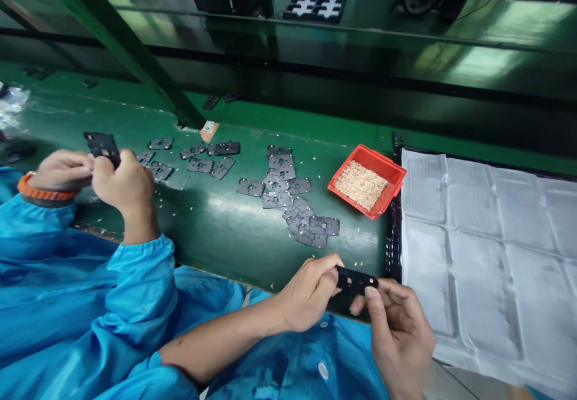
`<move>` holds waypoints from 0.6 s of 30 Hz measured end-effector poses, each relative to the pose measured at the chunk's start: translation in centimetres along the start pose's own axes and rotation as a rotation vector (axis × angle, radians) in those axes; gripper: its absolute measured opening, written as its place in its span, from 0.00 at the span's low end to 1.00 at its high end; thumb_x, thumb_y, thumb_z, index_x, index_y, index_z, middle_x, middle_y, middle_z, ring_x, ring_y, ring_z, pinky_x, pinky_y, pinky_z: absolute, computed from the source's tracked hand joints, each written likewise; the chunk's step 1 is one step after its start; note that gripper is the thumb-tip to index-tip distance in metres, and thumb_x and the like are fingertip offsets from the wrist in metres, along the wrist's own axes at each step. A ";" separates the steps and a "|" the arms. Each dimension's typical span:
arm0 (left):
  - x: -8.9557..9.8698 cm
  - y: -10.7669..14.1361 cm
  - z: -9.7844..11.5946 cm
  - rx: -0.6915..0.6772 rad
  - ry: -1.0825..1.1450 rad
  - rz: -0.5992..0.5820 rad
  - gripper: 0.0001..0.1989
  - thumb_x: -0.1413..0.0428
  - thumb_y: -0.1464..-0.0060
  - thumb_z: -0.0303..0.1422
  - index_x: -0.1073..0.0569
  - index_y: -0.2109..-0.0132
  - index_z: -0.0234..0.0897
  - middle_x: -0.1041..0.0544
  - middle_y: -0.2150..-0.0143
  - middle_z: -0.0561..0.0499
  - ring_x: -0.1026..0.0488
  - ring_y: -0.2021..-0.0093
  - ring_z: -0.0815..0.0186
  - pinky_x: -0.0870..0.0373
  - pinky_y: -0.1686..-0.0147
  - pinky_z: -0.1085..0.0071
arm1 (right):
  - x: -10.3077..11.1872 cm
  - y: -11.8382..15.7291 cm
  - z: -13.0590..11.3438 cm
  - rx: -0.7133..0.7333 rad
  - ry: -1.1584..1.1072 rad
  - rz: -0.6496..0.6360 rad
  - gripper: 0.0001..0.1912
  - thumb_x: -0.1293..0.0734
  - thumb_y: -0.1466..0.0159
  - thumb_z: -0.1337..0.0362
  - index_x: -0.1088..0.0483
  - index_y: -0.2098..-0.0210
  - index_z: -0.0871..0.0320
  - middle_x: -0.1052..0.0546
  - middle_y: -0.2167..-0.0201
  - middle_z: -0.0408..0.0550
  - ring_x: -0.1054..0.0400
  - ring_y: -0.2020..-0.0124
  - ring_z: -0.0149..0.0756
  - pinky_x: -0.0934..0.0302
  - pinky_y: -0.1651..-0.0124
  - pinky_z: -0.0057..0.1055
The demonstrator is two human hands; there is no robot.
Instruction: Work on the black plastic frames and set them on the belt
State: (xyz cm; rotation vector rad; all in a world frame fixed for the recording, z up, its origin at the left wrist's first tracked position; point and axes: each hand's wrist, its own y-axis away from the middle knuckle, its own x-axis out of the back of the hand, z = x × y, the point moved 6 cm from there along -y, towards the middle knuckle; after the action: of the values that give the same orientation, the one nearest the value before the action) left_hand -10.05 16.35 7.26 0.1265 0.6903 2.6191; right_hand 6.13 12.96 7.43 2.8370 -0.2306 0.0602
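Note:
Between my two hands, just over the table's front edge, is a black plastic plate (pixel 355 280) with small pale spots and cutouts. My left hand (pixel 311 292) grips its left end. The thumb and fingers of my right hand (pixel 399 322) pinch its right end. Beyond my hands, several similar dark plates (pixel 300 213) lie overlapping on the green table (pixel 216 207). An orange-red bin (pixel 391 174) holds a heap of small pale pieces (pixel 362 184). It stands to the right of the plates.
On the right is a black tray (pixel 393 237) covered by a white molded sheet (pixel 478 255). At the left, a co-worker's hands (pixel 124 186) hold another dark plate (pixel 103 145). More plates (pixel 201 165) lie near a slanting green post (pixel 135 57). Tiny pale bits are scattered about.

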 end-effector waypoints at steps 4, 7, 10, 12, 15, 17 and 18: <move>-0.2 -0.1 -0.6 0.004 -0.028 0.047 0.11 0.57 0.34 0.27 0.38 0.67 0.40 0.37 0.76 0.58 0.39 0.74 0.68 0.45 0.69 0.70 | 0.0 0.2 0.3 0.000 0.011 -0.004 0.05 0.29 0.28 0.63 0.27 0.53 0.55 0.20 0.74 0.41 0.22 0.76 0.31 0.24 0.68 0.24; -0.2 0.0 -0.1 0.002 -0.028 0.009 0.09 0.56 0.36 0.26 0.38 0.66 0.39 0.35 0.74 0.57 0.38 0.72 0.68 0.43 0.68 0.70 | 0.2 0.2 0.5 -0.010 0.008 0.008 0.05 0.29 0.28 0.63 0.27 0.54 0.54 0.20 0.74 0.41 0.22 0.76 0.31 0.25 0.69 0.24; -0.5 0.4 0.5 0.005 -0.001 -0.083 0.06 0.54 0.33 0.28 0.35 0.60 0.39 0.30 0.68 0.55 0.35 0.68 0.67 0.40 0.64 0.70 | 0.3 0.0 0.4 -0.028 0.001 0.040 0.07 0.28 0.29 0.62 0.25 0.51 0.53 0.21 0.73 0.41 0.23 0.76 0.30 0.26 0.70 0.24; -0.6 0.6 0.8 0.002 0.027 -0.110 0.07 0.56 0.28 0.32 0.35 0.57 0.39 0.27 0.65 0.54 0.34 0.66 0.67 0.38 0.62 0.70 | 0.3 -0.2 0.4 -0.048 0.011 0.049 0.12 0.28 0.29 0.62 0.24 0.47 0.52 0.21 0.71 0.41 0.25 0.76 0.29 0.28 0.71 0.23; -0.8 0.8 0.6 -0.020 0.013 -0.084 0.11 0.59 0.25 0.37 0.36 0.56 0.39 0.27 0.65 0.53 0.34 0.67 0.67 0.38 0.62 0.70 | 0.3 -0.5 0.5 -0.082 -0.006 0.027 0.10 0.29 0.29 0.61 0.21 0.49 0.52 0.22 0.72 0.41 0.27 0.78 0.28 0.31 0.74 0.23; -0.9 0.9 0.4 -0.028 -0.024 -0.066 0.13 0.59 0.24 0.40 0.37 0.56 0.39 0.29 0.66 0.54 0.35 0.68 0.67 0.39 0.65 0.70 | 0.3 -0.6 1.0 -0.117 -0.064 0.015 0.07 0.28 0.30 0.60 0.21 0.54 0.54 0.24 0.74 0.41 0.30 0.80 0.27 0.34 0.77 0.22; -1.0 0.9 0.4 -0.029 -0.040 -0.062 0.13 0.59 0.24 0.40 0.37 0.56 0.39 0.31 0.67 0.54 0.36 0.69 0.67 0.39 0.66 0.70 | 0.4 -0.6 1.4 -0.138 -0.102 0.013 0.06 0.28 0.30 0.59 0.21 0.56 0.54 0.25 0.75 0.40 0.32 0.81 0.27 0.35 0.78 0.22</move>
State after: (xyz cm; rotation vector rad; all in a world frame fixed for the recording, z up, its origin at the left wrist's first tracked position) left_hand -9.47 15.37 8.06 0.1457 0.6320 2.5594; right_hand 6.62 13.08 5.97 2.7040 -0.2641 -0.0949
